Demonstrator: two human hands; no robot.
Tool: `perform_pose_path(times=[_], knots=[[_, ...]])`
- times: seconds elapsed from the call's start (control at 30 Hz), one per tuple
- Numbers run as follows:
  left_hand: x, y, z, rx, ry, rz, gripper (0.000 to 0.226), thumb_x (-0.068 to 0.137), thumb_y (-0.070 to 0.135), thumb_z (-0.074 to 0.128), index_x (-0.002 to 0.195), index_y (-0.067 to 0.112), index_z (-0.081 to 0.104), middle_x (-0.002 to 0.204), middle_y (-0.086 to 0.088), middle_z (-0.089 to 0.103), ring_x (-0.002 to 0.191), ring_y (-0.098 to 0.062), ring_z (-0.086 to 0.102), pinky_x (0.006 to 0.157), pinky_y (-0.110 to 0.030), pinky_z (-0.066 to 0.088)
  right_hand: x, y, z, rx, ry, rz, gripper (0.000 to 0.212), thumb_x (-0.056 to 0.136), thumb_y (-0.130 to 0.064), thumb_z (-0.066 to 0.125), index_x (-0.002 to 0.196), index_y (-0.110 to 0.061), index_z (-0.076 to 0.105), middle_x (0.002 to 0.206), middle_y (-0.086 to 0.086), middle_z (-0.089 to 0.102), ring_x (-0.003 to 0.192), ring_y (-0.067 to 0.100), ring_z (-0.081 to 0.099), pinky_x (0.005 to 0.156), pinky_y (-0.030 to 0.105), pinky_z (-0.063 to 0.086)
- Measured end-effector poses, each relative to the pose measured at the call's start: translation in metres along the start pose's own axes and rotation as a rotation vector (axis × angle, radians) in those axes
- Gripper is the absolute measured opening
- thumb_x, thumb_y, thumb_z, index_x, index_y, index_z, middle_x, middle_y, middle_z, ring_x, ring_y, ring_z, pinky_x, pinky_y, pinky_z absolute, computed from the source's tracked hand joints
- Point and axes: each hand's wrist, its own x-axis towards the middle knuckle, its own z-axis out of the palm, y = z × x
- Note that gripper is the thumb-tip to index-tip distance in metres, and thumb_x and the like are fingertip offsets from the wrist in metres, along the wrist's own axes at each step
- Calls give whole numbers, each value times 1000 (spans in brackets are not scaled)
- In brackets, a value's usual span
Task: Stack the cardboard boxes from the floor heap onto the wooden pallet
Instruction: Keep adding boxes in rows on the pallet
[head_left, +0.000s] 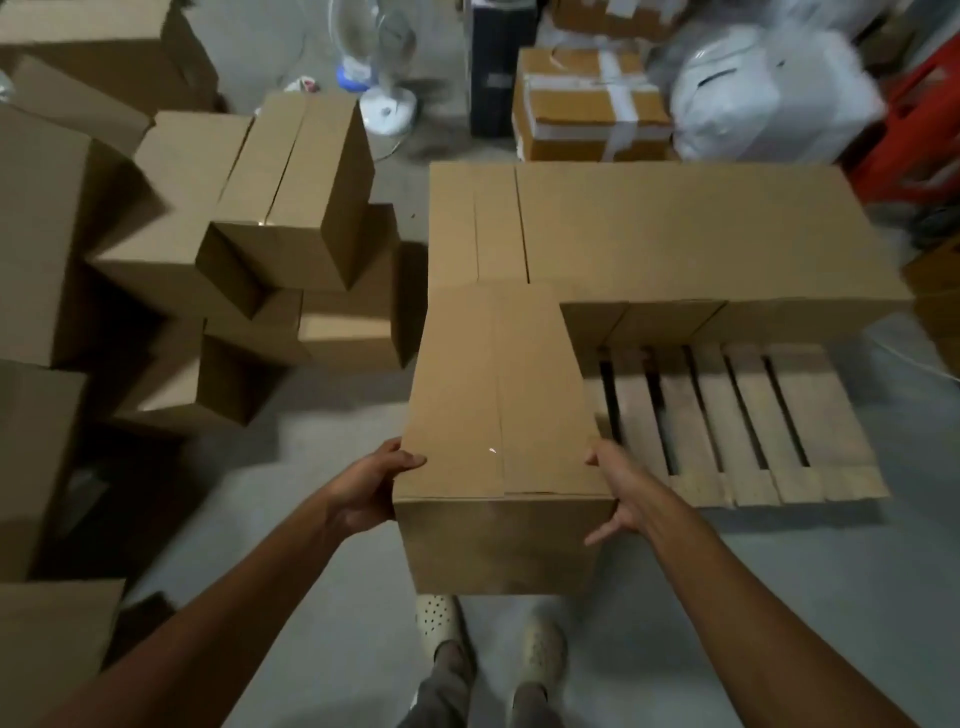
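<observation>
Cardboard box: plain brown, flaps closed with a seam running down the top. It is hanging above the floor at the near left corner of the pallet, its far end reaching the stacked boxes; whether it is touching them is hard to tell.

Left hand: gripping the box's left side near the front corner, thumb lying over the top edge.

Right hand: gripping the right side at the matching corner, thumb hooking the top edge, fingers spreading down the side. The hands are sitting well apart with the box clamped between them.

Pallet: wooden, slatted, lying on the floor to the right of the box. Its near half is showing bare slats; the stacked boxes are filling its far half in a level row.

Heap of boxes: lying on the floor to the left, tumbled at mixed angles, some resting on others.

Shoes: pale, perforated, standing on the floor under the box.

Background, somewhat blurred: a white fan, a taped carton and a white plastic bag are standing beyond the pallet.
</observation>
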Motion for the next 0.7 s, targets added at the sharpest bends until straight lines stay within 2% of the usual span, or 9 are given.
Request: perform_pose_path(times=[0.1,0.17,0.27,0.33,0.43,0.5,0.6,0.63,0.7], knots=[[39,-43,-14,-56,53,-44,69,80,10,75,142,21,48,140,-18,57,128,-40,54,106,-60,44,51,28,-3,-49,-2,13,20,98,-23,42,116,-17,47,157,9,25,141,43,25,95,75,42],[67,-72,-20,-90,88,-63,69,82,2,73,143,20,46,141,-18,56,128,-41,54,105,-59,45,88,46,-7,-60,-17,15,21,98,-25,43,117,-16,47,155,9,27,141,41,26,97,73,42],[100,-112,-28,-131,121,-63,76,74,-3,74,142,18,46,139,-16,57,129,-41,52,106,-54,47,139,73,-9,-75,-45,7,20,99,-28,44,114,-15,50,137,5,33,139,39,29,100,72,40],[121,-138,-37,-155,136,-54,77,73,-5,74,141,19,48,138,-16,57,128,-40,54,105,-52,48,172,90,-6,-84,-66,11,15,99,-29,45,106,-17,50,132,4,36,135,38,34,101,70,41],[146,-170,-44,-158,209,-25,70,78,-12,62,141,18,49,135,-16,59,124,-37,56,103,-50,48,216,118,-1,-141,-82,8,12,98,-29,46,102,-19,50,132,11,47,122,38,46,100,65,44],[160,-185,-46,-133,268,-2,69,81,-13,56,141,18,48,133,-15,59,120,-34,58,96,-44,52,240,135,5,-169,-93,-9,10,97,-25,46,105,-19,50,128,16,52,114,37,52,99,63,46],[178,-194,-46,-152,315,31,41,97,7,52,135,23,53,128,-5,64,110,-22,63,84,-33,52,263,149,16,-187,-89,-19,17,98,-16,45,114,-15,48,121,17,56,105,34,55,97,60,47],[186,-197,-49,-172,321,30,33,101,18,49,133,24,55,128,-1,65,108,-18,64,86,-33,51,270,152,19,-197,-87,-27,18,98,-14,44,116,-15,47,120,16,56,105,33,55,96,60,48],[201,-200,-58,-183,317,37,36,104,37,45,136,24,55,134,2,63,113,-15,62,100,-38,47,283,155,23,-196,-84,-49,21,98,-12,43,119,-16,47,118,14,55,105,31,54,95,58,49]])
